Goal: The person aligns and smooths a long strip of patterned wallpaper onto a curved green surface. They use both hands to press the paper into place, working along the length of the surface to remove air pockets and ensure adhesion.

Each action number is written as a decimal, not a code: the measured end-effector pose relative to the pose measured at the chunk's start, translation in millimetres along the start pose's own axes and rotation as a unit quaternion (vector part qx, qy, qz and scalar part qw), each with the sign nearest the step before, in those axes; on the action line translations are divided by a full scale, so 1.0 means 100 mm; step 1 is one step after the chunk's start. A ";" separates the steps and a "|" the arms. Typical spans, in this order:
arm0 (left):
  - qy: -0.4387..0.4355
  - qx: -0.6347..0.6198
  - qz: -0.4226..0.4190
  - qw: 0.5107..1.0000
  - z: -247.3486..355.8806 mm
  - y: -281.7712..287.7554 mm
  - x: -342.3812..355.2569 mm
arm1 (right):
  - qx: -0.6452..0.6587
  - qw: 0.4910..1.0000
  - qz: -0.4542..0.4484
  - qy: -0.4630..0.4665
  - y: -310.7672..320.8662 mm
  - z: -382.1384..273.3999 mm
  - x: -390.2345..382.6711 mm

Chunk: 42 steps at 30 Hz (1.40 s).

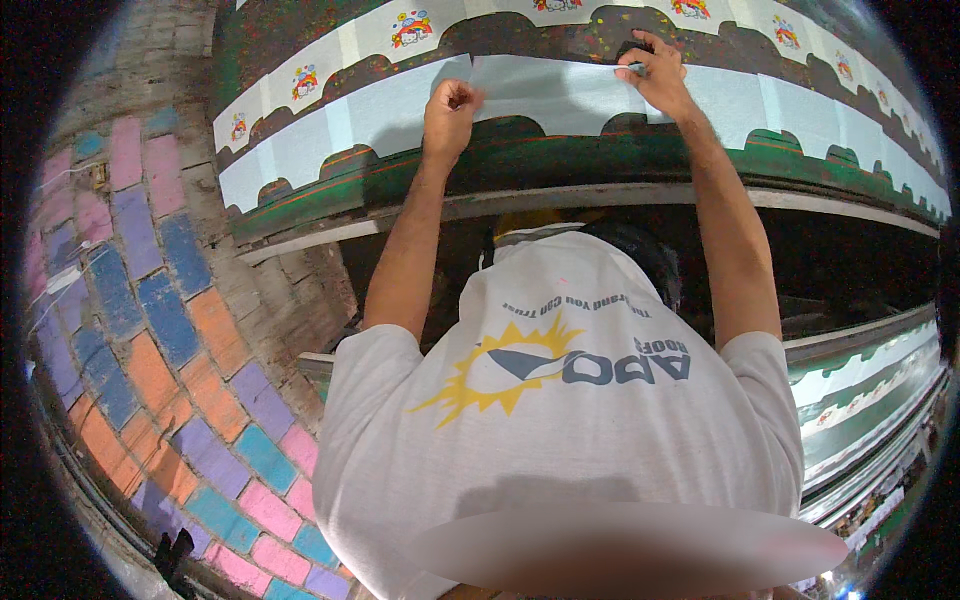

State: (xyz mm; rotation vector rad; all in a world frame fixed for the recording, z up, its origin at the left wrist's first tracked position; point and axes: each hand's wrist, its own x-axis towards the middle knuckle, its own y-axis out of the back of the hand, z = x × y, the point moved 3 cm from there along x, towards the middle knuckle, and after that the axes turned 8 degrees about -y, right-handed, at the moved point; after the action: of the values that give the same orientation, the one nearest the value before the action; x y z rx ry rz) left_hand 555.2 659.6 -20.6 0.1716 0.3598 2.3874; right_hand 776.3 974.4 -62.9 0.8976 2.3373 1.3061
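Green table [330,186]; white cloth [545,88] likely light, limp (best by corners); left hand [449,125] curled, grip unclear; right hand [662,85] pinching edge

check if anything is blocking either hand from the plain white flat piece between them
Nothing visible does: the left hand and right hand are near opposite ends of the plain white, notched-edge flat piece, with no other object showing between. Actual contact is hard to make out.

The white panel [550,92] looks like smooth, matt cloth.
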 end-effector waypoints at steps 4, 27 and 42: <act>-0.102 0.125 0.000 0.987 0.12 0.14 0.02 | 0.045 0.998 0.044 -0.007 -0.02 -0.02 0.14; -0.200 0.183 0.043 0.962 -0.22 0.32 0.12 | -0.073 0.972 0.180 -0.134 -0.35 -0.34 0.17; -0.236 0.240 0.079 0.938 -0.21 0.29 0.09 | -0.046 0.970 0.187 -0.148 -0.27 -0.44 0.19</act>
State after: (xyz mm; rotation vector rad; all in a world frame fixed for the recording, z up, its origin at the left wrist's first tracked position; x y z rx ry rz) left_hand 525.1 640.5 -31.5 1.0096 0.7083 2.2720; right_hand 727.8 948.4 -61.7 1.4450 1.9234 1.2932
